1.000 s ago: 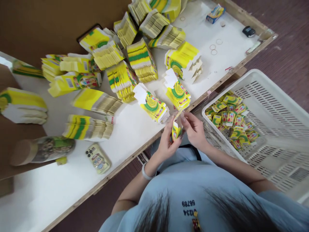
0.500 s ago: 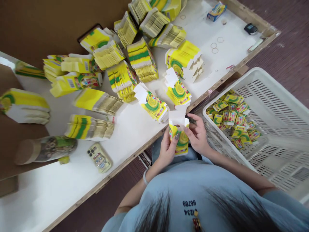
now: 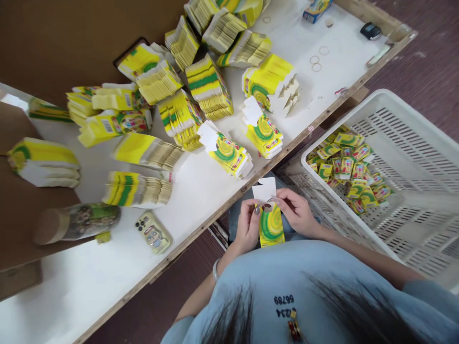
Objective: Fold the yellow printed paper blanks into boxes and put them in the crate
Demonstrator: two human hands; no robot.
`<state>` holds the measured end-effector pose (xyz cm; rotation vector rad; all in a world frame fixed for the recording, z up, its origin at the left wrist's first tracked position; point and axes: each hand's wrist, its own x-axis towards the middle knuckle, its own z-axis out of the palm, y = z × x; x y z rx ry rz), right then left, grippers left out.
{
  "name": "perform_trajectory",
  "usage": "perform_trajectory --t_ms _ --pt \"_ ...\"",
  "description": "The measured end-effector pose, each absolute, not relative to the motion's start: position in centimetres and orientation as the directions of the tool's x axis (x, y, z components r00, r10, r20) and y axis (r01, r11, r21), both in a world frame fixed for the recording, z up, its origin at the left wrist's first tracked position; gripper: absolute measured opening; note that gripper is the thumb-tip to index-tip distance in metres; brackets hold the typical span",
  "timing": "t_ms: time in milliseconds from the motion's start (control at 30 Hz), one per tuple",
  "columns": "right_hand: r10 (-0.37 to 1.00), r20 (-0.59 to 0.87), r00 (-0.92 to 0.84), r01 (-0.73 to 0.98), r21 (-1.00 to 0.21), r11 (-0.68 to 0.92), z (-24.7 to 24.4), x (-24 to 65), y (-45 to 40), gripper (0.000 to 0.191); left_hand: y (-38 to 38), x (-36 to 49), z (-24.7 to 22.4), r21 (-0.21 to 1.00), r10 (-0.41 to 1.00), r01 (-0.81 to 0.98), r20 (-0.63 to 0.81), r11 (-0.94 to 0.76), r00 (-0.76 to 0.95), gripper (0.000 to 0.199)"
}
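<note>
box (image 3: 271, 225) pinched by left hand (image 3: 249, 223) + right hand (image 3: 297, 214) | both mostly closed up | held just off near edge of surface (image 3: 201, 196)

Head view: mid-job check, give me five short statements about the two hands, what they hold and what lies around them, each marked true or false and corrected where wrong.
1. The bare left hand and bare right hand both hold one yellow-and-green printed cardboard carton with white flaps. True.
2. A cream-coloured rectangular phone lies on the flat white tabletop. True.
3. The carton rests on the tabletop. False: it is held off the table, just in front of its edge.
4. Small yellow-and-green packs lie in the white perforated plastic crate. True.
5. The crate stands on the left hand's side. False: it is on the right hand's side.
</note>
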<state>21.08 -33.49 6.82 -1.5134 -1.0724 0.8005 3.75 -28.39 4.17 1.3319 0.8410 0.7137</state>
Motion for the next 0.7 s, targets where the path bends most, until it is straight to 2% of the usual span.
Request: perform_trajectory --t_ms 100,167,267,333,400,500,567,700 --pt "0.923 0.162 0.349 0.350 -0.936 0.032 5.9 21.6 -34.4 0.029 -28.6 3.7 4.4 0.997 0.859 0.011 -0.076 0.081 0.507 0.056" --pt "0.955 0.244 0.166 0.423 -0.893 0.155 5.3 22.5 -35.0 0.033 -28.3 3.5 5.1 0.999 0.827 0.018 -0.040 0.036 0.561 0.065" --pt "0.946 0.317 -0.065 0.379 -0.869 0.317 5.4 23.7 -35.5 0.049 -27.8 3.3 6.4 0.999 0.787 0.042 -0.004 -0.028 0.617 0.070" --pt "0.969 0.240 -0.061 0.285 -0.926 0.247 6.1 23.8 -35.6 0.051 -27.7 3.3 7.2 0.995 0.799 0.095 -0.033 -0.031 0.601 0.056" --pt "0.999 0.042 -0.024 0.138 -0.989 0.045 7.1 23.2 -35.6 0.043 -27.9 3.3 7.6 0.986 0.810 0.160 -0.064 -0.037 0.583 0.043" --pt "0.976 -0.211 -0.052 -0.090 -0.973 -0.215 8.3 22.2 -35.3 0.042 -28.3 3.2 7.9 0.976 0.824 0.214 -0.082 -0.049 0.561 0.047" --pt "0.966 -0.246 -0.077 -0.161 -0.953 -0.256 8.9 21.9 -35.2 0.039 -28.5 3.1 8.0 0.971 0.829 0.233 -0.083 -0.059 0.553 0.050" --pt "0.973 -0.216 -0.077 -0.135 -0.965 -0.225 9.8 22.8 -35.3 0.039 -28.6 3.1 8.8 0.969 0.813 0.224 -0.045 -0.106 0.580 0.046"
